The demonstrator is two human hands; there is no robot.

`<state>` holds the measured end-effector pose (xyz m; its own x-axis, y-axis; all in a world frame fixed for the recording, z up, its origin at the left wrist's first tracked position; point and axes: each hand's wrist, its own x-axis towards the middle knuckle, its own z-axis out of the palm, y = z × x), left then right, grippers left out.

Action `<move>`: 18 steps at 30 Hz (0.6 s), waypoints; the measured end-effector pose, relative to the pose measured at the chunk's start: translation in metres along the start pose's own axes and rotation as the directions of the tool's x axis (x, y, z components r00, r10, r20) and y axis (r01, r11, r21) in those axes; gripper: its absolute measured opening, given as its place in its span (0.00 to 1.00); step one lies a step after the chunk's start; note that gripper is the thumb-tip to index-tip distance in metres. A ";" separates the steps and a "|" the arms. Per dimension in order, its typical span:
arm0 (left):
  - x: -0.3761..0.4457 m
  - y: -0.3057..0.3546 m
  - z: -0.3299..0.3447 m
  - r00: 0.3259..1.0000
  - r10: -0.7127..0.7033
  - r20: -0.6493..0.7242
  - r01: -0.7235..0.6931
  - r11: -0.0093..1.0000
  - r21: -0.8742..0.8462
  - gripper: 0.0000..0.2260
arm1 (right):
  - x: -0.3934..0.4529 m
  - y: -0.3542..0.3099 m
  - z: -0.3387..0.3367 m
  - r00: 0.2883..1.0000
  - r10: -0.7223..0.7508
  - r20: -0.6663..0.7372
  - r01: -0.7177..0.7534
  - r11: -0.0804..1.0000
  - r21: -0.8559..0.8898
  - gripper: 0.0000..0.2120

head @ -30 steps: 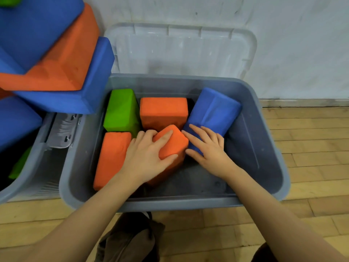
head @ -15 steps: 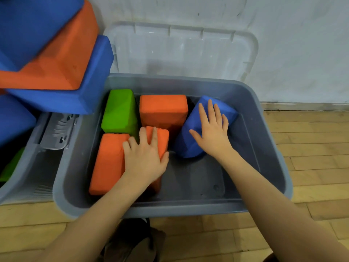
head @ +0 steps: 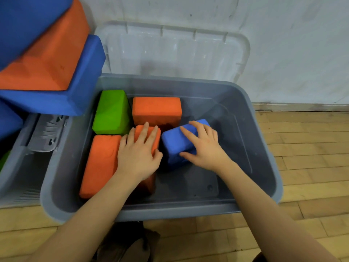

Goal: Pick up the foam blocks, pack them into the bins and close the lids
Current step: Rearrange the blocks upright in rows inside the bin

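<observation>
Grey plastic bin (head: 264, 167) on wood floor, clear lid (head: 175, 52) propped against the wall behind it. Inside: green block (head: 111, 112) far left, orange block (head: 156, 110) beside it, long orange block (head: 100, 165) near left, long axis running away from the person. Left hand (head: 137, 154), fingers straight, presses flat on a narrow orange block (head: 149, 133) alongside. Right hand (head: 204, 146) grips the blue block (head: 175, 144), thumb and fingers curled round it; block tilted, mid-bin. Second bin (head: 17, 167) at left, blocks heaped above.

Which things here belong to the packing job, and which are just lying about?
Job: grey plastic bin; clear plastic lid; blue foam block under right hand; orange foam block under left hand; green foam block.
Lying about: dark fabric bag.
</observation>
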<state>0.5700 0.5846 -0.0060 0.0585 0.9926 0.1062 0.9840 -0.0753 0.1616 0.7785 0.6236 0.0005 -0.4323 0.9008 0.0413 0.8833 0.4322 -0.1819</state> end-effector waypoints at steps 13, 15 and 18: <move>-0.014 0.001 -0.013 0.973 0.054 0.226 -0.075 0.994 0.085 0.36 | -0.015 0.008 -0.008 0.997 0.050 0.054 -0.046 0.996 -0.072 0.36; -0.014 0.004 -0.017 0.972 0.060 0.229 -0.081 0.993 0.085 0.37 | -0.021 0.008 -0.011 0.993 0.016 0.113 -0.005 0.996 -0.094 0.36; -0.012 0.006 -0.019 0.960 0.039 0.278 -0.057 0.997 0.059 0.35 | -0.022 0.003 -0.021 0.984 -0.028 0.175 0.063 0.979 -0.195 0.37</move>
<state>0.5717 0.5699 0.0127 0.1410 0.9763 -0.1644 0.9872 -0.1262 0.0970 0.7947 0.6063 0.0197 -0.4820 0.8670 -0.1265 0.8729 0.4877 0.0165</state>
